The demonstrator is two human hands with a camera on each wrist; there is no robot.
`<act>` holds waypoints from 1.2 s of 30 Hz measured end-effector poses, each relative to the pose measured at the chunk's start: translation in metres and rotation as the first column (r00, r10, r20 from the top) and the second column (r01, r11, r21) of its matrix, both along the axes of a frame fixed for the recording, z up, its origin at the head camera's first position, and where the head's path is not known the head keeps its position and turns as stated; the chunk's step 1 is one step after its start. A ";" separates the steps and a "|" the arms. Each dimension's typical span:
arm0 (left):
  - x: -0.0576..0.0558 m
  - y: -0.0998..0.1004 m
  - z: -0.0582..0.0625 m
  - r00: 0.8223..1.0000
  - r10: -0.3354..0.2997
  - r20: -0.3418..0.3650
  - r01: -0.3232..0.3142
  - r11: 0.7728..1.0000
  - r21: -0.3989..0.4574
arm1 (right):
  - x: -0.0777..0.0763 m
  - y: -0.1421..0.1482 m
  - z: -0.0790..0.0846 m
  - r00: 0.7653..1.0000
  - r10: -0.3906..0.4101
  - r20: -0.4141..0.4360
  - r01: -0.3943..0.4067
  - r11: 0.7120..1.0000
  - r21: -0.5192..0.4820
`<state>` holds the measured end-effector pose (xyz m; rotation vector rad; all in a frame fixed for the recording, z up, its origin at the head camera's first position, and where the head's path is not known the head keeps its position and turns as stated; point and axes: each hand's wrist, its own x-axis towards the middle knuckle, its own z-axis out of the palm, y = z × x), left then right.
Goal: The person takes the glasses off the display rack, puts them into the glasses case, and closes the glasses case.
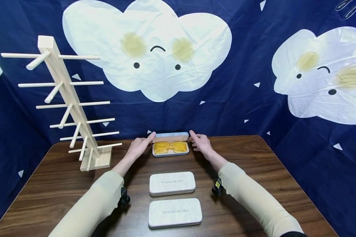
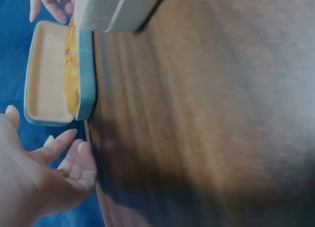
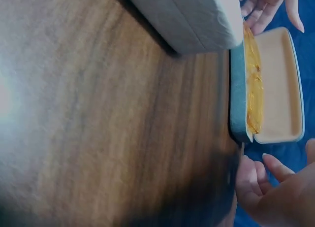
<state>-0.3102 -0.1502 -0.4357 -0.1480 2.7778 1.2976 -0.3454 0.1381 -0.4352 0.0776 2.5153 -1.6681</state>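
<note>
An eyeglass case (image 1: 170,155) lies open at the far edge of the table, its lid (image 1: 170,135) raised toward the backdrop. Inside it rests a pair of yellow-tinted glasses (image 1: 169,147). Just left of the case is my left hand (image 1: 139,146), fingers loosely extended; the left wrist view shows a small gap between them and the case (image 2: 87,84). My right hand (image 1: 201,143) hovers at the right side, fingers relaxed and, in the right wrist view, apart from the case (image 3: 238,99). Neither hand holds anything.
Two closed white cases, a farther one (image 1: 172,184) and a nearer one (image 1: 175,213), lie in line toward me. At the left stands a wooden rack (image 1: 74,102) with several pegs sticking out. A dark blue cloth (image 1: 240,115) with clouds hangs behind the table.
</note>
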 end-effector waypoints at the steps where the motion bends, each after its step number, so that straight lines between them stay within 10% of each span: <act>1: -0.001 0.000 0.002 1.000 -0.003 0.026 0.002 0.999 0.034 | -0.001 0.001 0.002 1.000 0.011 0.018 -0.010 1.000 -0.006; 15: -0.015 0.004 0.003 0.978 0.000 0.211 -0.042 0.980 0.195 | -0.015 -0.007 0.012 0.970 0.103 0.220 -0.115 0.993 0.040; 36: -0.015 -0.002 -0.002 0.984 -0.050 0.169 0.008 0.971 0.241 | -0.018 -0.001 0.014 0.936 0.192 0.294 -0.206 0.979 0.017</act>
